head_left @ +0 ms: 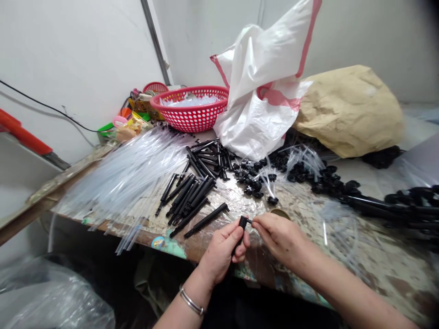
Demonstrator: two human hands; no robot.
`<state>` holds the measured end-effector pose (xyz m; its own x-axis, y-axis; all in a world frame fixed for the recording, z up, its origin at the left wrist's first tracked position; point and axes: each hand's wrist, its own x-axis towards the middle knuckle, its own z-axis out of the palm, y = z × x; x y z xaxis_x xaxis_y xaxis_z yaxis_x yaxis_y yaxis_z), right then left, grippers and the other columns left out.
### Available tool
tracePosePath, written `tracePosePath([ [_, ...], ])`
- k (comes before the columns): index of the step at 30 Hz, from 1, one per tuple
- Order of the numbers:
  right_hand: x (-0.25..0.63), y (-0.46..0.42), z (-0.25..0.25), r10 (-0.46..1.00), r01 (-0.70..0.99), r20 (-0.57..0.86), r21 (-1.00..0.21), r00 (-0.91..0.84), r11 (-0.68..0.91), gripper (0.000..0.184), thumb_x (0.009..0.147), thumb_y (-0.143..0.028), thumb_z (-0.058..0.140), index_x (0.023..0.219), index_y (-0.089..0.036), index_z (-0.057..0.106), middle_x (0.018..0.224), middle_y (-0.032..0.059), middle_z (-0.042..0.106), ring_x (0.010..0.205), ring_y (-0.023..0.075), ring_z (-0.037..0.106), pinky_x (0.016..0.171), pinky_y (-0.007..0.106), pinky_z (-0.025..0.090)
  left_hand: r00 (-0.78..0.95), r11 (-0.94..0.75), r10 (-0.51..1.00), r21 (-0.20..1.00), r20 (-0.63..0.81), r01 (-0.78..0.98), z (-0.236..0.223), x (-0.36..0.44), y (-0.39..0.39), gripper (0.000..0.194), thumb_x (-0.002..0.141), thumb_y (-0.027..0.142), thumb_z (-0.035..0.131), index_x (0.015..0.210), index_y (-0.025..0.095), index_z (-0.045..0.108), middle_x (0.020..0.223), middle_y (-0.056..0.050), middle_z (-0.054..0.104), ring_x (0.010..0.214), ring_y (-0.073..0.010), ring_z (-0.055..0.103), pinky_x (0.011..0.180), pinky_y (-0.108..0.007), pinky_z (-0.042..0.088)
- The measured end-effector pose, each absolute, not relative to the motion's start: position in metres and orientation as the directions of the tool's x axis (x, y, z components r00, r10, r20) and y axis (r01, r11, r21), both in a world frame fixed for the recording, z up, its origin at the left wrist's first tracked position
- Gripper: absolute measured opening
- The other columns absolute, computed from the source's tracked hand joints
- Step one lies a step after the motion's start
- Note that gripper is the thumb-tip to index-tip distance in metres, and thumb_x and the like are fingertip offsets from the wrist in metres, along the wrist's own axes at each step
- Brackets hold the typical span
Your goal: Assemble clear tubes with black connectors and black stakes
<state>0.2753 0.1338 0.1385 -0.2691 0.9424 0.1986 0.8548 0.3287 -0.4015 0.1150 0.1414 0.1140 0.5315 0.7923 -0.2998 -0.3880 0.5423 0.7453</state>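
Head view. The left hand (226, 246), with a bracelet (191, 302) at its wrist, grips a black tube (243, 223) at the near edge of the table (377, 260). Its thumb and fingers are clamped around the tube, which stands tilted, its upper end projecting above the thumb. The right hand (279, 235) meets it from the other side; thumb and forefinger are pinched together on a small dark pin (249, 221), whose far end reaches the tube near its top. Whether the pin enters the tube cannot be told at this size. A round tan object (280, 213) lies just behind the right hand, partly hidden by it.

To the left of the hands, a single loose tube (206, 220) lies on the table beside a heap of tubes (192, 196). Farther left, clear straws (130, 169) are spread in a broad sheaf, some ends overhanging the edge. Beyond the hands are black caps (254, 186), several with pale stems, and at right more dark parts (370, 205), blurred. Along the back stand a red basket (195, 120) with pale contents, a white sack (254, 82) with red bands, and a brown bag (350, 109).
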Motion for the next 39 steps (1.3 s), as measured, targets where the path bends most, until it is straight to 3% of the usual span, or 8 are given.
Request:
tracePosePath([
  [6,0.275,0.136,0.128,0.928,0.796,0.263,-0.484,-0.264,0.363,0.031,0.091,-0.025,0.032,0.080,-0.021,0.060,0.069,0.0051,0.063,0.062,0.0166,0.059,0.059,0.029,0.047,0.466,0.436,0.846,0.839,-0.259,-0.325,0.112,0.117,0.136,0.030,0.080,0.043,0.058,0.090,0.015,0.064,0.069,-0.001,0.053,0.046,-0.0045,0.037,0.039,-0.017,0.023],
  [9,0.285,0.135,0.132,0.900,0.781,0.371,-0.482,-0.227,0.396,0.026,0.090,-0.030,0.038,0.096,-0.020,0.061,0.084,0.0083,0.066,0.075,0.0207,0.063,0.066,0.034,0.051,0.391,0.337,0.894,0.902,-0.217,-0.269,0.108,0.120,0.131,0.040,0.081,0.044,0.055,0.110,0.017,0.061,0.072,-0.001,0.056,0.046,-0.0054,0.041,0.040,-0.018,0.029],
  [14,0.313,0.122,0.153,0.863,0.769,0.487,-0.499,-0.134,0.400,0.024,0.087,-0.032,0.046,0.106,-0.024,0.059,0.100,0.0092,0.065,0.090,0.0236,0.062,0.074,0.036,0.053,0.142,0.112,0.985,0.984,-0.093,-0.137,0.124,0.105,0.142,0.047,0.084,0.043,0.050,0.124,0.018,0.052,0.080,-0.005,0.061,0.048,-0.0074,0.046,0.043,-0.020,0.036],
  [16,0.321,0.113,0.158,0.855,0.751,0.504,-0.515,-0.126,0.414,0.020,0.086,-0.030,0.047,0.100,-0.026,0.061,0.095,0.0076,0.066,0.086,0.0224,0.063,0.071,0.034,0.053,0.046,-0.007,0.999,1.000,0.006,0.012,0.137,0.088,0.157,0.046,0.085,0.041,0.050,0.124,0.016,0.053,0.068,-0.001,0.058,0.046,-0.0082,0.045,0.045,-0.022,0.038],
  [21,0.332,0.094,0.157,0.905,0.723,0.411,-0.591,-0.111,0.358,0.016,0.087,-0.026,0.046,0.090,-0.024,0.062,0.088,0.0061,0.065,0.080,0.0187,0.063,0.070,0.029,0.053,-0.117,-0.102,0.981,0.919,0.157,0.381,0.151,0.036,0.218,0.047,0.079,0.043,0.056,0.118,0.017,0.059,0.090,-0.006,0.064,0.070,-0.0176,0.060,0.068,-0.031,0.049],
  [26,0.356,0.093,0.153,0.954,0.744,0.299,-0.635,-0.012,0.208,0.024,0.090,-0.028,0.041,0.087,-0.021,0.063,0.085,0.0057,0.065,0.080,0.0175,0.061,0.071,0.029,0.050,-0.071,-0.166,0.952,0.693,0.299,0.702,0.149,0.011,0.271,0.045,0.077,0.043,0.052,0.108,0.012,0.064,0.109,-0.014,0.065,0.109,-0.0320,0.053,0.098,-0.046,0.036],
  [31,0.391,0.134,0.147,0.977,0.844,0.188,-0.536,0.099,0.017,0.027,0.089,-0.031,0.041,0.087,-0.019,0.065,0.087,0.0060,0.066,0.083,0.0181,0.061,0.074,0.029,0.048,-0.248,-0.239,0.833,0.727,0.495,0.644,0.153,0.041,0.248,0.049,0.083,0.046,0.046,0.119,0.015,0.057,0.117,-0.013,0.059,0.109,-0.0264,0.053,0.099,-0.041,0.037],
  [39,0.412,0.248,0.120,0.963,0.910,0.146,-0.385,0.224,-0.153,0.020,0.078,-0.012,0.052,0.092,-0.015,0.066,0.097,0.0095,0.061,0.091,0.0185,0.058,0.079,0.025,0.042,-0.044,-0.226,0.966,0.919,0.253,0.323,0.104,0.128,0.168,0.034,0.082,0.039,0.054,0.108,0.020,0.063,0.107,-0.010,0.062,0.102,-0.0249,0.055,0.090,-0.036,0.042],
])
